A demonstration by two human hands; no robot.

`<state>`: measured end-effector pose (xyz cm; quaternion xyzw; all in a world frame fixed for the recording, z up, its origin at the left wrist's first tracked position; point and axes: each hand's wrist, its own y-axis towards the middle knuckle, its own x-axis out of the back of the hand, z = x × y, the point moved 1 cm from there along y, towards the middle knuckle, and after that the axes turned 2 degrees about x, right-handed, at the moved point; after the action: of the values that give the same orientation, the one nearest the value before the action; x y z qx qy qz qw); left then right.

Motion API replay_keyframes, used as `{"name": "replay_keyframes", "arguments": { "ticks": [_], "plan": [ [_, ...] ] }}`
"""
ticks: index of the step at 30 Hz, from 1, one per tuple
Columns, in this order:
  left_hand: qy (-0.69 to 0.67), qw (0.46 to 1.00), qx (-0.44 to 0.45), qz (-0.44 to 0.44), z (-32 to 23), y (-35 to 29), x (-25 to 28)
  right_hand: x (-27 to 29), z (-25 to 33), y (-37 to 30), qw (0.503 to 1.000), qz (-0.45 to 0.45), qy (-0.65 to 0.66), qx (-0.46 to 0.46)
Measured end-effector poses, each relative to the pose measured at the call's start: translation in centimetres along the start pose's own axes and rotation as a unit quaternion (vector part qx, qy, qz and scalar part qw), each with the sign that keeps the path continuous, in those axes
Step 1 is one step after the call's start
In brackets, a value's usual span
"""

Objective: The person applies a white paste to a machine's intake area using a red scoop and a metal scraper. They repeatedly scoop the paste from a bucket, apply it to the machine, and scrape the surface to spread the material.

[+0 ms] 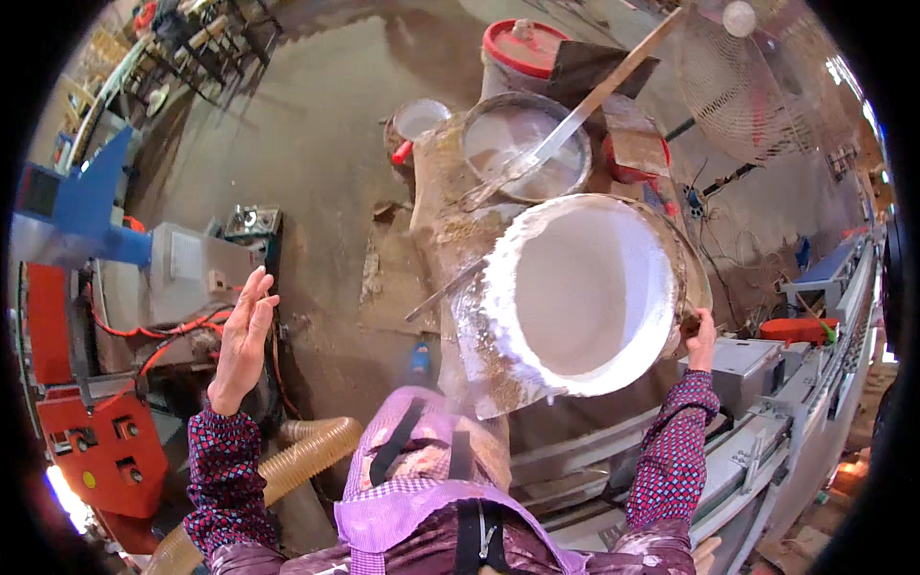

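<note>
A large bucket (508,316) caked with white paste stands in front of me, its inside coated pale and smooth. My right hand (702,342) is at its right side, fingers curled on the rim or handle there; the exact grip is partly hidden. Off to the left, my left hand (245,340) is held in the air with its fingers stretched out and nothing in it. Behind the large bucket is a second bucket (586,158) holding greyish-white liquid. Across that one lies a long paddle (618,81) with a wooden handle and a whitened blade.
A red-lidded bucket (494,43) and a small white pot (422,118) stand farther back. A large fan (743,91) is at the far right. Orange-red machinery (101,446) and a ribbed hose (307,460) lie left; a metal conveyor frame (767,431) runs along the right.
</note>
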<state>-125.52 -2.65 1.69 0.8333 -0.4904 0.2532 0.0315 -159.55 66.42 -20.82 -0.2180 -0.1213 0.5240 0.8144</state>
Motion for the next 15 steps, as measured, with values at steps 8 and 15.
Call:
{"name": "replay_keyframes", "arguments": {
  "ticks": [8,15],
  "plan": [
    [-0.051,0.986,0.135,0.089,14.4,-1.1,-2.6,1.6,4.4,-1.3,0.994,0.012,0.106,-0.015],
    [0.125,0.985,0.060,0.098,18.4,4.7,-15.8,-3.3,-3.1,-3.8,0.988,0.086,-0.031,0.126]
  ]
}}
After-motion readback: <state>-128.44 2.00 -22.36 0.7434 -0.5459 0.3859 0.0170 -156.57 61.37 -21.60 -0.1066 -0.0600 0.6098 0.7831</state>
